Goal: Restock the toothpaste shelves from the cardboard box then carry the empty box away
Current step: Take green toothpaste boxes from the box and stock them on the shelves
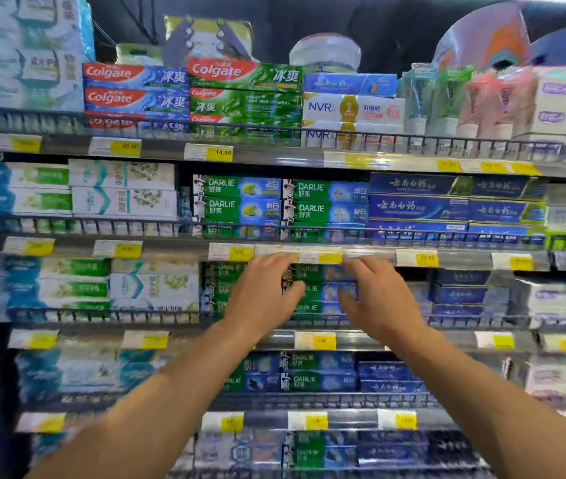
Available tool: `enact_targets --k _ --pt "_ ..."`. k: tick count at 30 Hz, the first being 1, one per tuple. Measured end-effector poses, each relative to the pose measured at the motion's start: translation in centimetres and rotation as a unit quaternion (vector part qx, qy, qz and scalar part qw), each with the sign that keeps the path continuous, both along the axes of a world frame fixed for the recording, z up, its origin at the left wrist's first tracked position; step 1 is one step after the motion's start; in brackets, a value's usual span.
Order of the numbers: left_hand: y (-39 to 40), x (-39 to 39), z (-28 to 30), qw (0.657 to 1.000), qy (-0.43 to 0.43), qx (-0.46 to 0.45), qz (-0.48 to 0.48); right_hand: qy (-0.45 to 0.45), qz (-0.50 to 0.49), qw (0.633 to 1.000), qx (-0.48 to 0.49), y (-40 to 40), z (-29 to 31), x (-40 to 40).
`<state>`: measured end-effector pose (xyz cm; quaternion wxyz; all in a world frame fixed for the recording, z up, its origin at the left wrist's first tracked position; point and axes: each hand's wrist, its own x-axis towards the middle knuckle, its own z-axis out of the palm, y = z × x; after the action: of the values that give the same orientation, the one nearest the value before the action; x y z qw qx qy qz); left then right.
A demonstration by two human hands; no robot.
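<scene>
Blur over lower shelves, my left hand and right hand around Darlie boxes, fingers curled, real grip I cannot tell.

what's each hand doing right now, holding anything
Left hand: fingers curled at the left end of the Darlie boxes; grip cannot be told.
Right hand: same at the right end; cannot be told.

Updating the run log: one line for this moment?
left hand: on Darlie stack | right hand: same stack | shelf: third down | cardboard box: out of view
</scene>
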<state>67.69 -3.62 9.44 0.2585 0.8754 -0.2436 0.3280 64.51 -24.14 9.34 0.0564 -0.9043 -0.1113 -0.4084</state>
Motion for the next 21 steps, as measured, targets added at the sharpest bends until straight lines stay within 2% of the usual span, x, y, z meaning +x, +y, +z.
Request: enact_targets --k 11,21 --pt "-4.0 -12.8 -9.5 0.987 0.145 0.003 -0.068 0.137 -0.024 0.990 0.013 -3.4 -10.8 -13.2" --pt "-16.9 -24.3 -23.2 0.952 0.294 0.023 -0.087 0.272 -0.057 0.960 0.031 -16.5 -24.0 -25.2"
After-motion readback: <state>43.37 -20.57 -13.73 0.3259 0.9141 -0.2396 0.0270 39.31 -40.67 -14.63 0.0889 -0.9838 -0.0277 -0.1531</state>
